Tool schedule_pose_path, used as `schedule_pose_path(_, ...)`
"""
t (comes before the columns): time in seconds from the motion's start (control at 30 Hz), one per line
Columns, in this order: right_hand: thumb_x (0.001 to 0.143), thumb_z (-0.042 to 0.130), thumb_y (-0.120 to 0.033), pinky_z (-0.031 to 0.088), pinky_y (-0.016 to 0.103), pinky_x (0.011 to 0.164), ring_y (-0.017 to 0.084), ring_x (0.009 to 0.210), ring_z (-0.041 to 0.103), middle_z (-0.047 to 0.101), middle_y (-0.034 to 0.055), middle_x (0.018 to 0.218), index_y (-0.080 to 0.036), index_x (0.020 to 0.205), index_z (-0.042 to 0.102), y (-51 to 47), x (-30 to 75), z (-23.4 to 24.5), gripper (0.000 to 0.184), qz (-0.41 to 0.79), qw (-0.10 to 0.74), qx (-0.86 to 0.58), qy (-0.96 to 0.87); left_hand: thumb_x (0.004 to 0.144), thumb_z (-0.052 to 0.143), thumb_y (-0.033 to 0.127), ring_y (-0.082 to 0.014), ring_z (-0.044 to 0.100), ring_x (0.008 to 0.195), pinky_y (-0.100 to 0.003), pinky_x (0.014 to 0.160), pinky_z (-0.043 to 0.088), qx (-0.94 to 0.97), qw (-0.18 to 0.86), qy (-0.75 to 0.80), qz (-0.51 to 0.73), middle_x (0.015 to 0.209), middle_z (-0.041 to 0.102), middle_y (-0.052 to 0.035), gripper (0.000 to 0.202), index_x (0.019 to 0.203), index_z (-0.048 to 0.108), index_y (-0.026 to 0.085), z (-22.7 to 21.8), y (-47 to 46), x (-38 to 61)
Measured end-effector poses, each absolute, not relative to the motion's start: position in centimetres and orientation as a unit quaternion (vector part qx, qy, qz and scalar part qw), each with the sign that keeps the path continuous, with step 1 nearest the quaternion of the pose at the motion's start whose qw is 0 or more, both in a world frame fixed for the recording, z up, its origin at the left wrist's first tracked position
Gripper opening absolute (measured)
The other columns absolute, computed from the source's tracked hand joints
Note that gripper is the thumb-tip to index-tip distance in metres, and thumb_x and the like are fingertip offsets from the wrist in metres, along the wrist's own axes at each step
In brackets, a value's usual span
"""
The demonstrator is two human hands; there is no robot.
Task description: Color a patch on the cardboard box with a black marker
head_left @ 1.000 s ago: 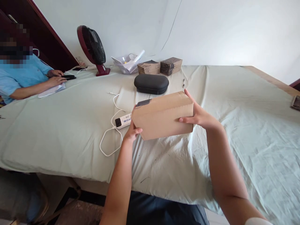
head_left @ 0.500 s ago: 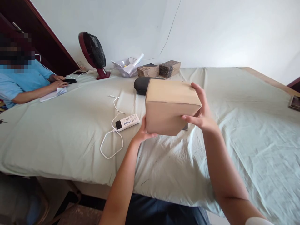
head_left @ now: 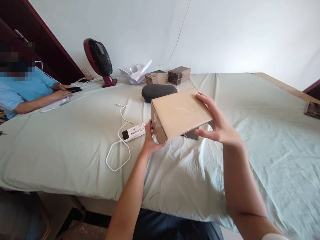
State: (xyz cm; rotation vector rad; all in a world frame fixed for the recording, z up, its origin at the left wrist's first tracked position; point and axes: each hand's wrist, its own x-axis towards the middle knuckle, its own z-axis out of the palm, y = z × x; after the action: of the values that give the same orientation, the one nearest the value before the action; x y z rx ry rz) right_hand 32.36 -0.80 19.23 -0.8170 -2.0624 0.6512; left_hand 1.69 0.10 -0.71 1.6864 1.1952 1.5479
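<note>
A plain brown cardboard box [head_left: 182, 111] is held up, tilted, above the cloth-covered table. My left hand [head_left: 150, 140] grips its lower left corner, thumb below and fingers along the taped end. At the right end my right hand [head_left: 216, 121] clasps it, fingers over the top edge and thumb by the lower edge. Partly hidden beneath the box lies a dark flat object [head_left: 192, 134], perhaps a phone. Left of my left hand is a white power strip [head_left: 135, 132] with a white cable [head_left: 106, 158]. Behind the box sits a black zip case [head_left: 157, 91].
Two printed cardboard boxes [head_left: 179, 75] and a clear plastic basket [head_left: 133, 76] stand near the wall. A dark red fan [head_left: 100, 60] is left of them. At the far left a person [head_left: 32, 88] sits with a dark object in hand. A dark item [head_left: 312, 109] lies at the right edge.
The box has turned and tipped in my hands, so its broad top face and taped left end show more. The dark object beneath shows more, and the black case is less covered.
</note>
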Motion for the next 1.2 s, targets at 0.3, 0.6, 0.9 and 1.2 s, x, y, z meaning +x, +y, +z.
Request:
schedule_pose_path(0.3,0.074,0.074,-0.095,0.026,0.07,0.134,0.049,0.167,0.017,0.015,0.018,0.179,-0.027,0.179,0.001,-2.3,31.1,19.1,0.145,0.179,0.33,-0.431,-0.821,0.062,0.093,0.029,-0.0398,0.043,0.146,-0.056,0.113,0.051,0.672,-0.104,0.426,0.597,0.155,0.031,-0.0196,0.134,0.172,0.017,0.031,0.4,0.6,0.9)
schedule_pose_path(0.6,0.074,0.086,-0.076,0.029,0.076,0.129,0.052,0.165,0.012,0.014,0.0139,0.174,-0.038,0.177,-0.006,-2.7,30.6,19.3,0.143,0.153,0.327,-0.414,-0.835,0.061,0.103,0.052,-0.0442,0.037,0.156,-0.059,0.12,0.046,0.67,-0.074,0.418,0.609,0.167,0.021,-0.0226,0.138,0.168,0.017,0.034,0.2,0.7,1.1)
schedule_pose_path(0.9,0.07,0.093,-0.063,0.022,0.076,0.132,0.053,0.168,-0.003,-0.004,0.004,0.181,-0.044,0.177,-0.007,-2.3,30.9,19.3,0.147,0.149,0.278,-0.329,-0.89,0.078,0.081,0.063,-0.0465,0.072,0.122,-0.067,0.099,0.06,0.274,0.731,0.335,0.527,0.129,0.078,-0.0181,0.062,0.121,0.076,0.018,3.5,-0.7,1.9)
schedule_pose_path(1.2,0.085,0.069,-0.089,0.006,0.068,0.138,0.043,0.171,-0.012,-0.017,-0.0043,0.185,-0.039,0.175,-0.018,-0.7,32.2,18.6,0.134,0.32,0.269,-0.358,-0.835,0.052,0.099,0.042,-0.0447,0.072,0.128,-0.067,0.119,0.05,0.242,0.664,0.298,0.642,0.111,0.084,-0.0127,0.073,0.118,0.076,0.02,3.0,-1.0,2.1)
